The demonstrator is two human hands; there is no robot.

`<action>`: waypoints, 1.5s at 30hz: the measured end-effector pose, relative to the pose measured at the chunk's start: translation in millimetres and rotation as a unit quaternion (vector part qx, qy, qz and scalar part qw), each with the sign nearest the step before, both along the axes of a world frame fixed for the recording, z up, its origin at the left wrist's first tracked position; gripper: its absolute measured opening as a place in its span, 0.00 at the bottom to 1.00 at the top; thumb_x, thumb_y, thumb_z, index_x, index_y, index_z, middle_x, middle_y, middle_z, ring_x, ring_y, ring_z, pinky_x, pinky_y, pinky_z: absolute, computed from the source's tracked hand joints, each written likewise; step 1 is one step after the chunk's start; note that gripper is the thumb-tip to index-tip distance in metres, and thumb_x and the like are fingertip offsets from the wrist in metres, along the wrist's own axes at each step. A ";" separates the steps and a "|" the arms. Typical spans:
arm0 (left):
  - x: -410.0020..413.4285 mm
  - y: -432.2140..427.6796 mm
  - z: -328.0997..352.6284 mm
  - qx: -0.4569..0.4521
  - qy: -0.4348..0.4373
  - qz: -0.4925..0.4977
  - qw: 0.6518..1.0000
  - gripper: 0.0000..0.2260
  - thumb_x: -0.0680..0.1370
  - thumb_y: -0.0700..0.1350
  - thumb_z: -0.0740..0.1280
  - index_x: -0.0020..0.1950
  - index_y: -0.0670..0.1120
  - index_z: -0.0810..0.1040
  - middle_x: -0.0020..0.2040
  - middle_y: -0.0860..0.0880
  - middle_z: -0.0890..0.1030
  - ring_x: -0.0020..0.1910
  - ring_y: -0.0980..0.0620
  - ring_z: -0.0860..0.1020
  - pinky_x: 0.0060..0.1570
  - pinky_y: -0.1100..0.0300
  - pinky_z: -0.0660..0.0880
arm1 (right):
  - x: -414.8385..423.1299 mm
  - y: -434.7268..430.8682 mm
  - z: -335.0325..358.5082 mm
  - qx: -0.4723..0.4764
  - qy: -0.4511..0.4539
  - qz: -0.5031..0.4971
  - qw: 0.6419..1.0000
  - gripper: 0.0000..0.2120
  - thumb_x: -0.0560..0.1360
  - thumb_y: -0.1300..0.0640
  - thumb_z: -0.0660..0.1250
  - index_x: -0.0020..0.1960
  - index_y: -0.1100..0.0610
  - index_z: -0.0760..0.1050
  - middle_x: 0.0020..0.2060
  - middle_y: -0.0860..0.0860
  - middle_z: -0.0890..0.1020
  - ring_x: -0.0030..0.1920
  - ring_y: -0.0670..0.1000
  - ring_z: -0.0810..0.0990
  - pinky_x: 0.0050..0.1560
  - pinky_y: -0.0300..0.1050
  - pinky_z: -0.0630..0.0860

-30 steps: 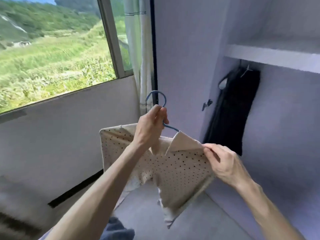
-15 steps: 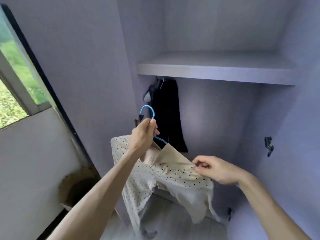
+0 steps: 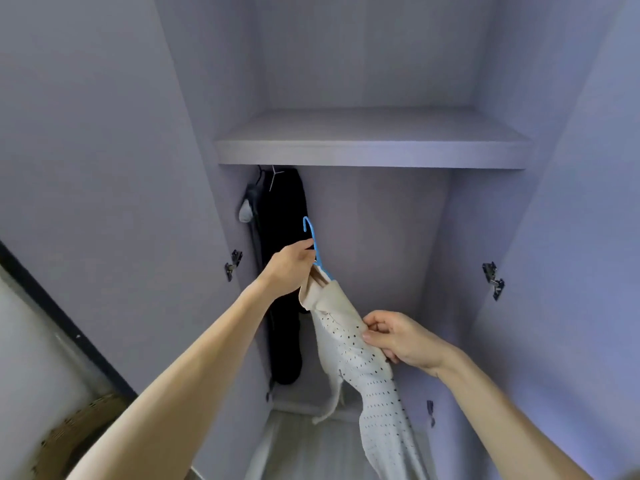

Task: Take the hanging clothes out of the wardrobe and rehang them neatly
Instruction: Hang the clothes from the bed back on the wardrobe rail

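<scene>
Raised since half a second ago, the left hand [image 3: 289, 268] now grips the neck of the blue hanger [image 3: 312, 234] inside the wardrobe [image 3: 374, 237], with its hook below the shelf [image 3: 370, 155]. The right hand [image 3: 398, 337] pinches the shoulder of the cream dotted shirt [image 3: 349, 348] draped on that hanger, just beside the black garment [image 3: 284, 209] hanging at the left wall.

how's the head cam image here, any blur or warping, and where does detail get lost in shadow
Head view: soft overall, with a cool bluish cast; the wide lens bows the wardrobe doors outward; the dark garment under the shelf is lost in shadow; the dotted shirt, blue hanger, left hand and right hand read clearly; no glare.
</scene>
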State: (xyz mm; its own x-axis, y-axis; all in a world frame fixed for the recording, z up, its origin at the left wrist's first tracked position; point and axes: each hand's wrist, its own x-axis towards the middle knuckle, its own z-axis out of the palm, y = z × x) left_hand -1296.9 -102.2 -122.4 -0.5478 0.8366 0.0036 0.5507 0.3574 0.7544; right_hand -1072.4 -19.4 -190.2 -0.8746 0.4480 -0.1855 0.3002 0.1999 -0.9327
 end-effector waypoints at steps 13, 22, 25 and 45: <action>-160.1 -22.1 5.5 -0.121 0.527 0.121 0.833 0.27 0.80 0.50 0.61 0.78 0.46 0.63 0.80 0.43 0.58 0.80 0.45 0.52 0.74 0.35 0.44 | -144.8 43.7 -13.0 -0.020 0.054 -0.170 0.984 0.05 0.82 0.59 0.63 0.54 0.57 0.76 0.28 0.45 0.74 0.26 0.44 0.68 0.32 0.37 0.70; -266.9 -31.1 13.3 -0.140 0.707 0.209 0.661 0.27 0.82 0.46 0.50 0.81 0.43 0.53 0.82 0.43 0.48 0.81 0.42 0.46 0.75 0.39 0.34 | -276.3 131.2 -13.0 -0.007 0.089 -0.169 0.982 0.08 0.82 0.57 0.62 0.60 0.56 0.71 0.45 0.49 0.74 0.37 0.46 0.72 0.39 0.37 0.73; -276.5 -17.9 3.1 -0.106 0.717 0.236 0.647 0.27 0.82 0.48 0.49 0.82 0.45 0.52 0.82 0.45 0.48 0.81 0.42 0.46 0.76 0.39 0.37 | -318.2 159.7 -13.7 0.038 0.090 -0.170 0.981 0.08 0.81 0.56 0.63 0.60 0.54 0.69 0.51 0.52 0.76 0.43 0.49 0.74 0.49 0.46 0.75; -283.1 -1.1 -8.1 -0.107 0.756 0.288 0.578 0.29 0.82 0.52 0.54 0.82 0.49 0.52 0.82 0.48 0.54 0.80 0.42 0.54 0.76 0.39 0.46 | -456.3 196.6 -72.2 0.303 -0.053 -0.086 0.948 0.19 0.79 0.55 0.65 0.66 0.61 0.66 0.62 0.59 0.72 0.55 0.61 0.77 0.51 0.50 0.75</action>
